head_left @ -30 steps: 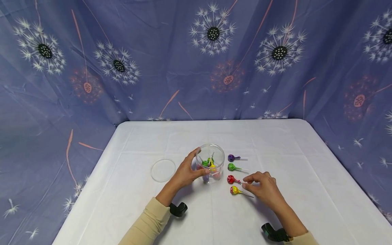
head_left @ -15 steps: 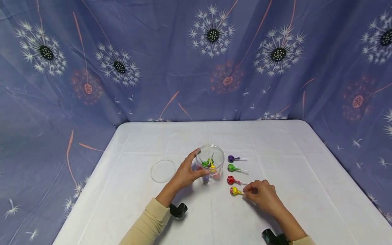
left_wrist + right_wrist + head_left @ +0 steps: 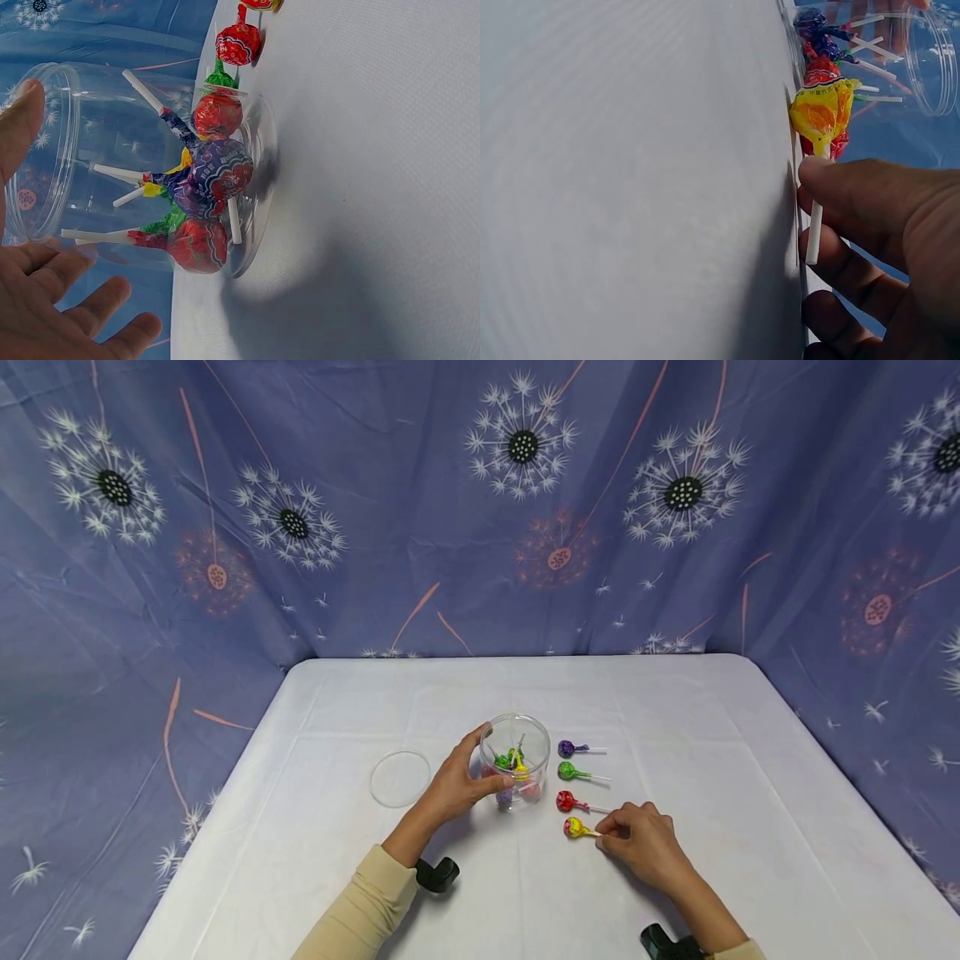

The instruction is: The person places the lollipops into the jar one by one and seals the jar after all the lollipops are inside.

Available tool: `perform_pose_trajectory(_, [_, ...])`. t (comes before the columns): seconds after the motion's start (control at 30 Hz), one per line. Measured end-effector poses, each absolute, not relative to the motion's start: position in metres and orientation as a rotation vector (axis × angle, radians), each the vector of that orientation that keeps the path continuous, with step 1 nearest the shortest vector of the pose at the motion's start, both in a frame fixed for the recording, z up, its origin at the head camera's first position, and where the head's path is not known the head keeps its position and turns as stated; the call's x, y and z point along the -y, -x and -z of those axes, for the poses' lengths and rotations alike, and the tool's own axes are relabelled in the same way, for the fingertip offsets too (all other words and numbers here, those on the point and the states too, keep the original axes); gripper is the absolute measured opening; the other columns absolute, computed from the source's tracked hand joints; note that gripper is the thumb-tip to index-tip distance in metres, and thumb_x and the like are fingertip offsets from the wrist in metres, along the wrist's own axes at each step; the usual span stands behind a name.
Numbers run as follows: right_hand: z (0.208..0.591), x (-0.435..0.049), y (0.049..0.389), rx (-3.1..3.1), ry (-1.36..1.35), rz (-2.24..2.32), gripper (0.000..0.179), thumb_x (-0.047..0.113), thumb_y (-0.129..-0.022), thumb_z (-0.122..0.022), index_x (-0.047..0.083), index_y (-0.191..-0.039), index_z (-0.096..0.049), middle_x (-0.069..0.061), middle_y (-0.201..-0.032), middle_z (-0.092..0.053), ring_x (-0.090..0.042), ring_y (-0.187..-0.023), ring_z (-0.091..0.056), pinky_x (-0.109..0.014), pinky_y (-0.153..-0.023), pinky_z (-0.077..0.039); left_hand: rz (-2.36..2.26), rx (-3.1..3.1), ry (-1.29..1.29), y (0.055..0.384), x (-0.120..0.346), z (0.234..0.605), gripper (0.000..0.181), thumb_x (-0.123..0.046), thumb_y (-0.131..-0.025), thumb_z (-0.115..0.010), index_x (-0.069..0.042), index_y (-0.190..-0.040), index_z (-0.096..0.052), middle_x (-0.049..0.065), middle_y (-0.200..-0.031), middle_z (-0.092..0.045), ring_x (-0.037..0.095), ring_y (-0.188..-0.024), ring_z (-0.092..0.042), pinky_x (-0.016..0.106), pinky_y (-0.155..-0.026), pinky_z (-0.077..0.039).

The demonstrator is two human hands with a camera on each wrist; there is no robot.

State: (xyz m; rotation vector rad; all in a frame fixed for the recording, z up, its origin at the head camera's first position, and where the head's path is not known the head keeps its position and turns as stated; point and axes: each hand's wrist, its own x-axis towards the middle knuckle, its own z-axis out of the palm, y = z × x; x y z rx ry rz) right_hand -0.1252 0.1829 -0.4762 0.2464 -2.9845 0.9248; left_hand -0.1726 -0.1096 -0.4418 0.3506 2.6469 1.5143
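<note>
A clear plastic jar (image 3: 514,752) stands on the white table, with several wrapped lollipops (image 3: 202,187) inside, red, purple, green and yellow. My left hand (image 3: 461,781) holds the jar from its left side, thumb and fingers near the rim. To the jar's right, lollipops lie in a column: a purple one (image 3: 566,748), a green one (image 3: 567,771), a red one (image 3: 566,802) and a yellow one (image 3: 575,827) nearest me. My right hand (image 3: 641,843) pinches the yellow lollipop's white stick (image 3: 814,225) between thumb and finger, just behind the wrapper.
A clear round lid (image 3: 400,778) lies flat left of the jar, beside my left forearm. White cloth (image 3: 637,693) covers the table. A blue dandelion-print curtain (image 3: 420,527) hangs behind it and along both sides.
My right hand has moved from the red lollipop's stick toward me, down to the yellow one, and now pinches its stick. My left hand and the jar have stayed put.
</note>
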Motion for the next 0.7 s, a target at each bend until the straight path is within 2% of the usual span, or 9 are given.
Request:
perform_pose_trajectory(0.27, [0.479,-0.183,0.125,2.938,-0.249,-0.925,0.013,0.015,-0.073,-0.078,0.026,-0.073,-0.071,0.014,-0.072,-0.059,-0.009,-0.074,-0.042,-0.034,-0.073,-0.027,-1.503,-2.653,-0.351,0.173,0.11,0.443,0.091,-0.046,-0.076,-0.075,-0.024,-0.149,-0.027,0.006,-0.153,-0.032,0.032,-0.143,-0.025,0.058,-0.113,-0.024])
perform_pose_trajectory(0.5, [0.475,-0.185,0.127,2.895,-0.225,-0.972,0.006,0.017,-0.076,-0.077,0.021,-0.078,-0.074,0.013,-0.077,-0.064,-0.009,-0.074,-0.042,-0.033,-0.074,-0.027,-1.511,-2.645,-0.352,0.172,0.11,0.441,0.091,-0.046,-0.076,-0.076,-0.024,-0.149,-0.027,0.006,-0.153,-0.033,0.032,-0.144,-0.025,0.058,-0.113,-0.023])
perform_pose_trajectory(0.7, [0.464,-0.186,0.13,2.838,-0.242,-1.013,0.003,0.02,-0.078,-0.076,0.019,-0.081,-0.075,0.011,-0.076,-0.064,-0.011,-0.075,-0.045,-0.031,-0.072,-0.026,-1.512,-2.652,-0.343,0.172,0.11,0.44,0.09,-0.046,-0.075,-0.076,-0.026,-0.148,-0.028,0.006,-0.152,-0.035,0.031,-0.143,-0.027,0.058,-0.113,-0.024])
